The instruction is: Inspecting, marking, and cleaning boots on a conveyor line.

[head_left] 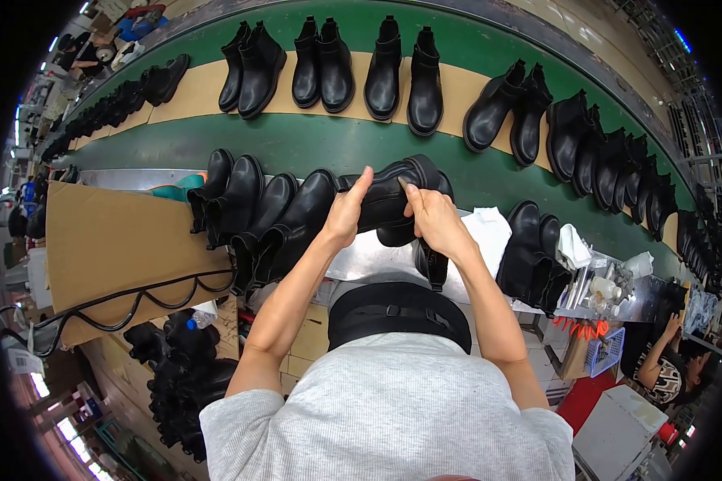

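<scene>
A black ankle boot (383, 202) is held up sideways over the metal work surface, its shaft toward my left hand and its sole end toward the upper right. My left hand (347, 212) grips the shaft, thumb up along its side. Curled fingers and the thumb of my right hand (437, 218) press on the boot near its sole end; whether a small thing is pinched there I cannot make out. Partly hidden behind and below it is another black boot (431, 264). Close by on the left stand several black boots (301, 210).
Beyond runs a green conveyor belt (313, 132) with pairs of black boots (321, 68) on cardboard. White cloth (487, 236) and more boots (529, 248) are on the right. A cardboard sheet (120, 248) stands left. A co-worker (662, 365) is at the lower right.
</scene>
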Tool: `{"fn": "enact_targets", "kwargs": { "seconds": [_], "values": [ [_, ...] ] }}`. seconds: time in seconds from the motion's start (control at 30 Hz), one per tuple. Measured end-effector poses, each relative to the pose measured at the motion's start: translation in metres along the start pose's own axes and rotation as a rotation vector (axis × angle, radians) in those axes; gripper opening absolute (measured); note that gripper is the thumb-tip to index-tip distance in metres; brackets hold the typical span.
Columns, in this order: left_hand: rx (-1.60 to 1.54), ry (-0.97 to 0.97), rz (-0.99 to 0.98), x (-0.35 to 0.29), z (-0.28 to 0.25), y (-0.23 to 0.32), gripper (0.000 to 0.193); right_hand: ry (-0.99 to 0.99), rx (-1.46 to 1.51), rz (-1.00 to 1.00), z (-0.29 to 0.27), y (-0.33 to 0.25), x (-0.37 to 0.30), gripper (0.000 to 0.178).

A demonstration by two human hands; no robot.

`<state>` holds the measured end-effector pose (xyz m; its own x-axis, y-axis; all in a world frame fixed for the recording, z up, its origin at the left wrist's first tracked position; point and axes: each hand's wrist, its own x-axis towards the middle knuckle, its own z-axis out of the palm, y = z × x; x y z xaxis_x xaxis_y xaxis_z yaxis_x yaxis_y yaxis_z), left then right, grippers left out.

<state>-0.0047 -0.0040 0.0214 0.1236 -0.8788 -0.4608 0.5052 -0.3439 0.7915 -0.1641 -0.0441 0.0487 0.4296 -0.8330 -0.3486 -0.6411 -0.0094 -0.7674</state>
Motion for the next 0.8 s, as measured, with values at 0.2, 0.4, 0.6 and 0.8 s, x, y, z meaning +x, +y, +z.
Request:
{"fn": "enact_targets", "kwargs": {
  "seconds": [0.2,0.4,0.6,0.8],
  "values": [
    [0.26,-0.063,0.055,-0.002,-0.005,0.014,0.04,-0.002,0.045,-0.025,-0.019,0.031,-0.023,0.038],
    [1.574,-0.807,0.793,-0.033,0.006,0.036,0.025,0.495,0.18,0.29,-0.074,0.111,-0.059,0.027],
    [1.982,-1.456,0.672,-0.024,-0.017,-0.024,0.05,0.538,0.087,0.292,-0.062,0.154,-0.056,0.021],
    [0.976,-0.418,-0.521,-0.014,0.007,-0.06,0.069,0.526,-0.451,0.354,0.006,0.229,-0.031,0.05]
  ]
}}
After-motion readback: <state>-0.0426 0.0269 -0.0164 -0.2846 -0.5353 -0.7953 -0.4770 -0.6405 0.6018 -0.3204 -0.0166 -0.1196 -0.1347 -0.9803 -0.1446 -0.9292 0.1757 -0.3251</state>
